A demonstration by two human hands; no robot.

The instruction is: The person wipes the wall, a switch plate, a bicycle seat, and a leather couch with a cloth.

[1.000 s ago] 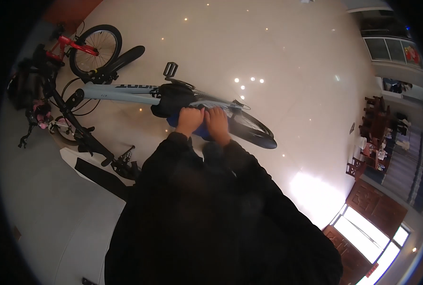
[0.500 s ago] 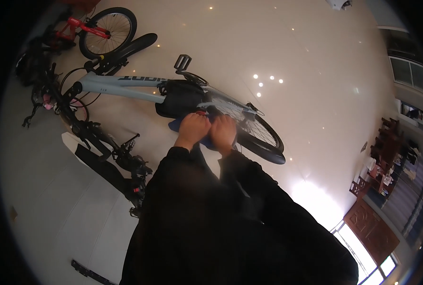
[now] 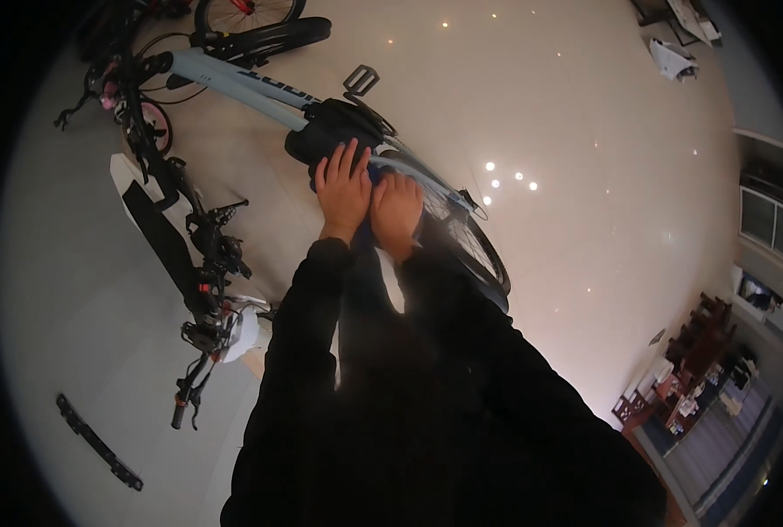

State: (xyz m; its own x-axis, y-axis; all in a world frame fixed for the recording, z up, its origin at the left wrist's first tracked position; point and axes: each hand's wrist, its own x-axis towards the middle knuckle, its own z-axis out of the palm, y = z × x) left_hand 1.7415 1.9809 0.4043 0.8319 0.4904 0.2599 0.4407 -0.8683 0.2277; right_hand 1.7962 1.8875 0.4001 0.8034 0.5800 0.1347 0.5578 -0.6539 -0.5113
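My left hand [image 3: 345, 200] lies with its fingers stretched and spread against the near end of a black bicycle saddle [image 3: 334, 125]. Right beside it, my right hand [image 3: 397, 215] has its fingers bent and close together over dark blue cloth [image 3: 375, 174]. Only a little of that cloth shows between and under the hands. The saddle belongs to a bicycle with a light blue-grey frame [image 3: 242, 88]. Its rear wheel [image 3: 472, 243] is to the right of my hands, partly behind my right sleeve.
To the left stand more handlebars [image 3: 216, 237] and a black-and-white long panel [image 3: 158, 224]. A black strip [image 3: 100, 442] is on the grey wall or floor surface at lower left. Another bicycle's wheel [image 3: 249, 13] shows at the top. Dark wooden furniture [image 3: 694, 347] stands far right.
The view has shifted. Both hands were closed at the blue cloth; my left hand has since spread its fingers onto the saddle, while the right stays bent beside it.
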